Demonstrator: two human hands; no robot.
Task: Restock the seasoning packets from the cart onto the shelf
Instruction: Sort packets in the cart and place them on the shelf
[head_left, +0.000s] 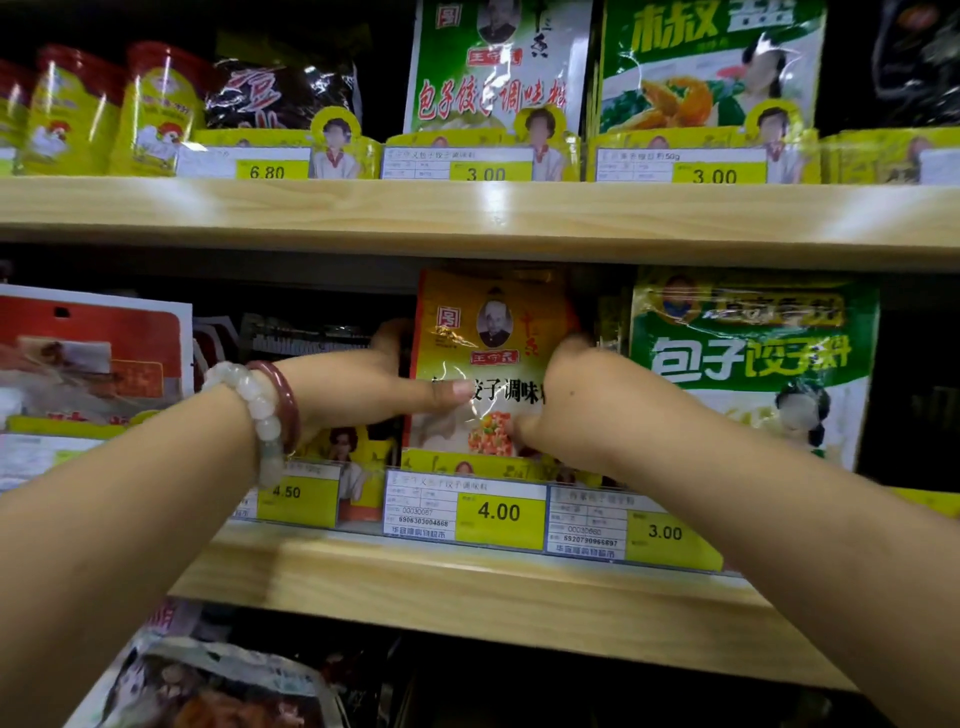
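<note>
Two hands (363, 387), three wooden shelves (467, 208), six price tags (465, 512) (prices legible), two bracelets (254, 410).

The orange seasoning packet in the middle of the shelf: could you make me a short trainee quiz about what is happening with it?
1. True or false: both hands grip the orange seasoning packet.
2. Which price tag sits directly below it? A) 4.50 B) 4.00 C) 6.80
3. Fill in: the wrist with the bead bracelets belongs to the ___ hand.

Key
1. True: the left hand and right hand hold its sides.
2. B, the 4.00 price tag.
3. left
</note>
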